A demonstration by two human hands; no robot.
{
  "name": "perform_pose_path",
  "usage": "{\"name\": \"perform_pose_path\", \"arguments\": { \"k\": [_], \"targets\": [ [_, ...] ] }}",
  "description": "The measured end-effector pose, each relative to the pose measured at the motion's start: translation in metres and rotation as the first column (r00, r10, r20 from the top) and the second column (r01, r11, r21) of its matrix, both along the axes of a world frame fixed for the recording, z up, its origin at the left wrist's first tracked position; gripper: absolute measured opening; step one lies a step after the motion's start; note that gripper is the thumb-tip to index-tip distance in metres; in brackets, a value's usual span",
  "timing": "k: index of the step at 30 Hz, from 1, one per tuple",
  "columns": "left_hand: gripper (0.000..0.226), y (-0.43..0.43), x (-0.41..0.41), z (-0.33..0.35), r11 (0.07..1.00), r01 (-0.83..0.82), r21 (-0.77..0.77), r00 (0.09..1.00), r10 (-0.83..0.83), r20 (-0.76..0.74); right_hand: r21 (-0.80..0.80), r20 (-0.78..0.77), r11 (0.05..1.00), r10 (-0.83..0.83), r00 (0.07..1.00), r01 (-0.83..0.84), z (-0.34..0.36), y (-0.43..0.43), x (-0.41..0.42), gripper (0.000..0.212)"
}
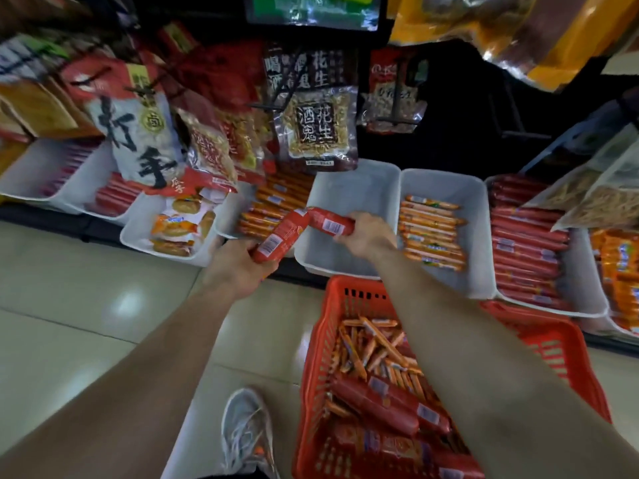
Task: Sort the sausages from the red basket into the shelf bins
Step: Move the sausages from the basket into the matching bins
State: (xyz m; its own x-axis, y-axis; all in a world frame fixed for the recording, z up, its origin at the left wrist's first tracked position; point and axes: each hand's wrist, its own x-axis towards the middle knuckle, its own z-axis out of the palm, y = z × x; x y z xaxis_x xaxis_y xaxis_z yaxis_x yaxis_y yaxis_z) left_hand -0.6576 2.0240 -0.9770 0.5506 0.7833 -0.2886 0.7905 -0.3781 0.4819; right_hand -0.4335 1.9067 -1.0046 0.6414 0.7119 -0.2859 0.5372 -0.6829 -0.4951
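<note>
Your left hand [238, 267] has its grip closed around the lower end of 1 thick red sausage [280, 236], which angles up toward the bins. Your right hand [366, 235] grips a 2nd red sausage [330, 221] by its right end, over the empty white bin [345, 202]. The 2 sausages nearly touch at their upper ends. Below your right forearm, the red basket [318, 340] holds several thick red sausages and many thin orange ones [377, 344], too many to count. Hanging snack bags [321, 126] overlap the bins' rear edges.
</note>
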Motion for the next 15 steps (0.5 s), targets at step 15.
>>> {"name": "perform_pose_path", "arguments": {
  "k": [15],
  "targets": [
    [0.049,0.0,0.095,-0.04,0.96,0.244,0.137,0.967,-0.251,0.042,0.113,0.069,0.984,-0.148,0.987,0.14,-0.03,-0.087,0.042,0.034]
  ]
}}
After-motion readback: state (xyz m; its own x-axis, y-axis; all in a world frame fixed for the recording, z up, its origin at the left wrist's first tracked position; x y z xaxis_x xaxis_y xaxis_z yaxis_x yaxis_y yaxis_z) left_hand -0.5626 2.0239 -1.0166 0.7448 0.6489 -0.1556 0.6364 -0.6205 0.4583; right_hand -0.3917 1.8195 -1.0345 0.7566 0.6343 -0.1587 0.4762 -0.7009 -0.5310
